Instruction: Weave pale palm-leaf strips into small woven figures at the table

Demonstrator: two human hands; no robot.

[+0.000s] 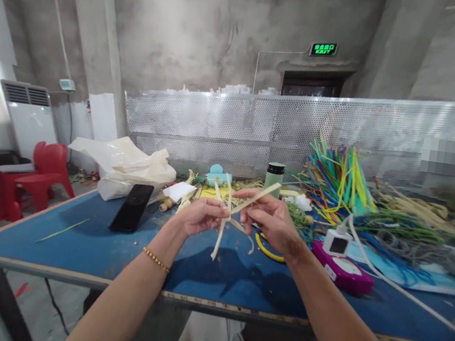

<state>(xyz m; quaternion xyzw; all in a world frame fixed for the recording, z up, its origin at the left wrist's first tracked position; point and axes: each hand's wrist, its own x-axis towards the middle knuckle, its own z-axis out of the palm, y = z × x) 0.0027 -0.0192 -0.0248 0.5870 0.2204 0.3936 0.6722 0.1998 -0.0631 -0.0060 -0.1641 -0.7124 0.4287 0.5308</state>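
Above the blue table (84, 252), my left hand (206, 215) pinches several pale, flat strips (219, 238) where they cross one another. They look like plant fibre or straw. Some ends point up and one hangs down. My right hand (269, 221) is close on the right, its fingers curled about another pale strip (260, 196) that slants up to the right. The thumb's exact contact with this strip is hard to see. A thin curled end (251, 245) dangles beneath the right fingers.
A black phone (132, 208) and a white plastic bag (130, 165) lie left. Behind my hands stands a green bottle (274, 178). Rightward are a purple device (343, 268) with a white charger (336, 242), a cable (386, 277) and bundles of coloured strands (340, 180).
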